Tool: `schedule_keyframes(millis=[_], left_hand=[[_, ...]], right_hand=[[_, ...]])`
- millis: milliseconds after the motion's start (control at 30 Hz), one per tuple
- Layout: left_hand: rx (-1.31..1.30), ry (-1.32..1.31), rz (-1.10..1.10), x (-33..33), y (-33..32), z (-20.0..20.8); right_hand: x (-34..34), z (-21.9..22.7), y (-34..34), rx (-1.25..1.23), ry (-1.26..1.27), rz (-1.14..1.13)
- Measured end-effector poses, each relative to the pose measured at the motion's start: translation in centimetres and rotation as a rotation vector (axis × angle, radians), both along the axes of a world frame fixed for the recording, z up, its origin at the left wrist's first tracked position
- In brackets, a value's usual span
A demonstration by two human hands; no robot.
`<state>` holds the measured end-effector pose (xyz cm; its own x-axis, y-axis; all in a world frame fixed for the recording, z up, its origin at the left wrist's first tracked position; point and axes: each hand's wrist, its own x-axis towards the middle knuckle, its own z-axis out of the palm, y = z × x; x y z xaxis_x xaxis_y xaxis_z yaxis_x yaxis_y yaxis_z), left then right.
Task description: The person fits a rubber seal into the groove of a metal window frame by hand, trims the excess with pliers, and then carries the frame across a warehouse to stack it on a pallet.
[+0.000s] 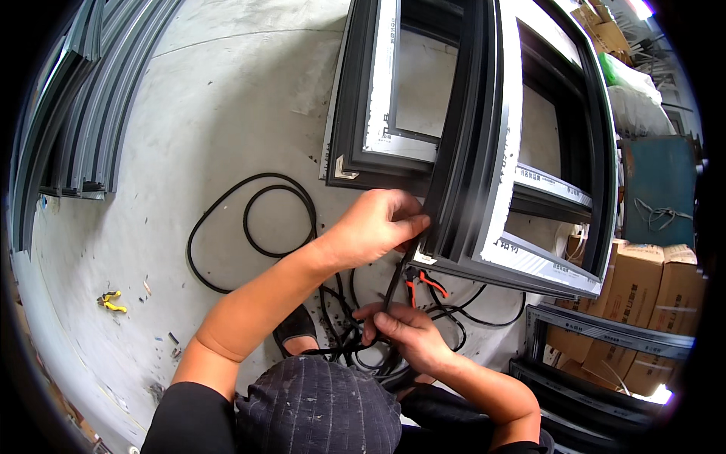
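A dark grey window frame (pixel 454 144), partly covered in white printed film, stands in front of me, slightly to the right. At its near corner my left hand (pixel 367 227) pinches a thin black rubber sealing strip (pixel 394 284) against the frame's edge. Lower down, my right hand (pixel 416 340) holds the same strip between thumb and fingers. The strip's slack lies tangled below my hands, and wide loops (pixel 261 178) of it spread over the floor to the left. Pliers with red-orange handles (pixel 426 281) lie under the frame's corner, beside the strip.
Yellow-handled pliers (pixel 112 301) lie on the pale floor (pixel 181 151) at left, among small scraps. Long grey profiles (pixel 113 91) are stacked at far left. Cardboard boxes (pixel 635 284), a blue-green panel (pixel 659 189) and more dark frames (pixel 597 333) crowd the right side.
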<state>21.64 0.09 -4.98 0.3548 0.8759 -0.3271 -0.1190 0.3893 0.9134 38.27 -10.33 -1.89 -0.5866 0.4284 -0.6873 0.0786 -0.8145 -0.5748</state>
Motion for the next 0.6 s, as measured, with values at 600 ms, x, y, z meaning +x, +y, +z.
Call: schedule_keyframes(millis=[600], left_hand=[[-0.094,-0.099,-0.156,-1.1,-0.8,0.6]], right_hand=[[-0.3,1.1,0.5,-0.03,-0.024,0.02]])
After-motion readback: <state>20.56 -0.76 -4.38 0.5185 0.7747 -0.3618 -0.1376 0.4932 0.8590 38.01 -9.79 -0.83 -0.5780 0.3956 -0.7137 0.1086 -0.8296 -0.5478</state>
